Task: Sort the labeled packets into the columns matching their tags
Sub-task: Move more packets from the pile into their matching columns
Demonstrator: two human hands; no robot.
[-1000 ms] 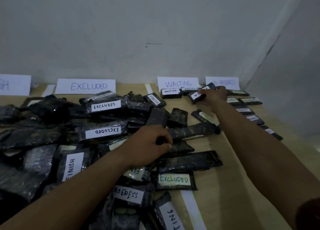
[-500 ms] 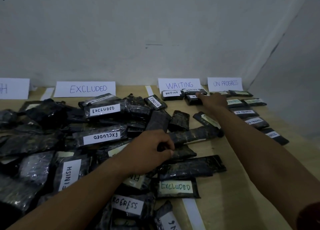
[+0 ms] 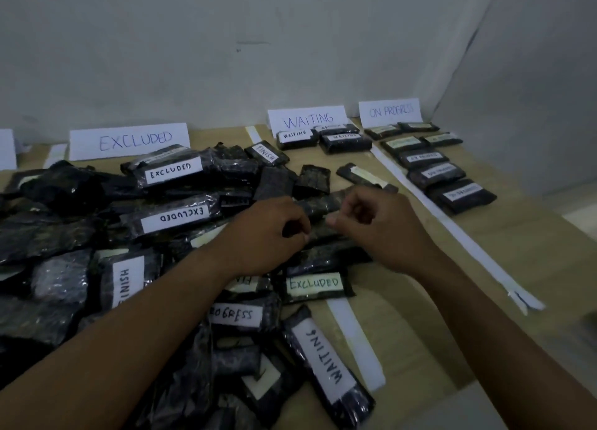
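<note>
Fingers (image 3: 298, 224) of left hand (image 3: 268, 235) gripping dark packet (image 3: 319, 205), right hand (image 3: 381, 229) curled, grasp unclear

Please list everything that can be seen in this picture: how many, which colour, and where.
unsorted packets: many, black with white tags, heaped at left and centre
WAITING packets: three, black, below the WAITING sign
ON PROGRESS packets: about seven, black, below the ON PROGRESS sign
EXCLUDED sign: one, white, back left
tape strips: several, white, dividing the columns
table: one, tan, under everything
left hand: one, grips a dark packet at the heap's edge
right hand: one, fingers curled beside that packet; grip unclear
</note>
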